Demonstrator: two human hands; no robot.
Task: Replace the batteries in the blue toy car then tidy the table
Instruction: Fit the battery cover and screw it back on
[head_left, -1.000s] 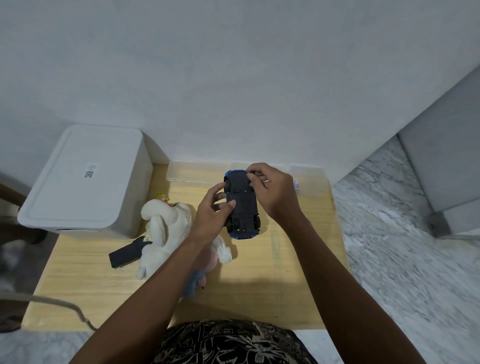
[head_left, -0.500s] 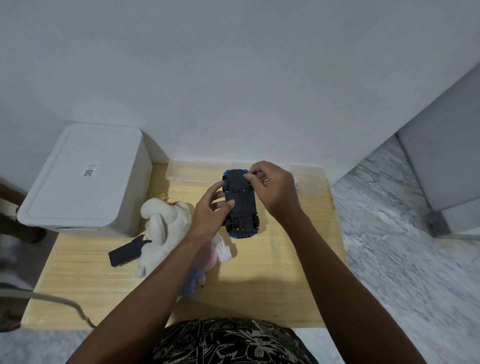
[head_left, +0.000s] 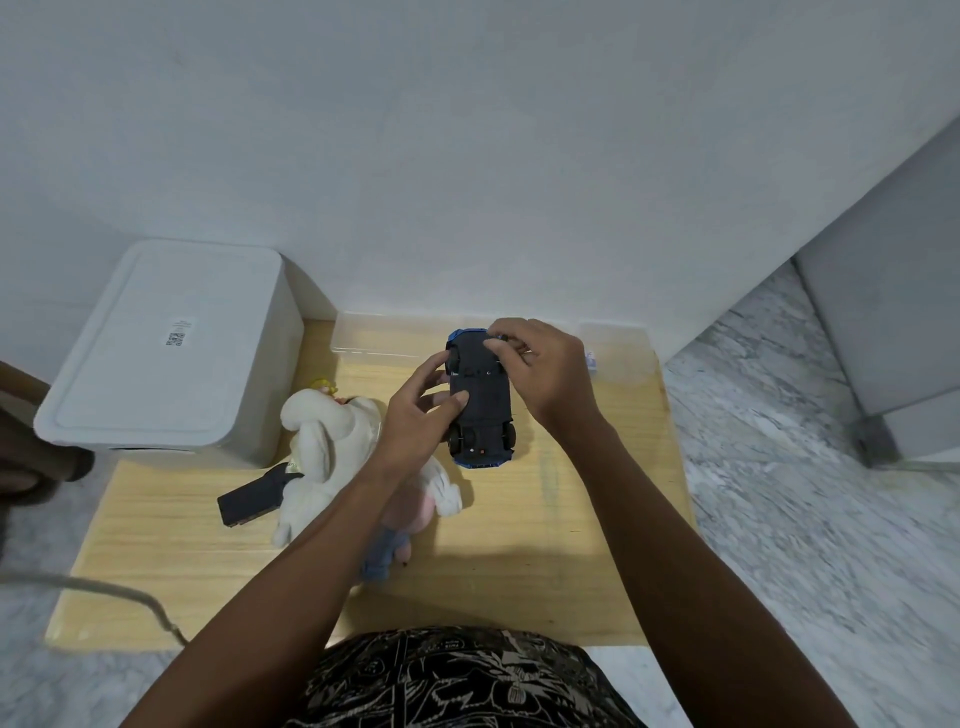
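The white lidded box (head_left: 161, 353) sits at the far left of the counter (head_left: 571, 545), out of my working space. Just right of it a dark flat piece (head_left: 249, 500) lies half tucked under the plush toys (head_left: 332, 441), all still waiting to be tidied. My left hand (head_left: 415, 415) reaches over the plush with its fingers (head_left: 457, 400) curled round the side of the blue toy car (head_left: 480, 400), thumb pressed on the dark underside to steady it. I hold the car belly-up above the counter so the battery cover faces me. My right hand (head_left: 545, 374) grips the far end, fingertips (head_left: 491, 344) pinching near the front wheel; I judge I'm working at the cover, not yet open. A clear lid (head_left: 389, 338) lies along the wall behind.
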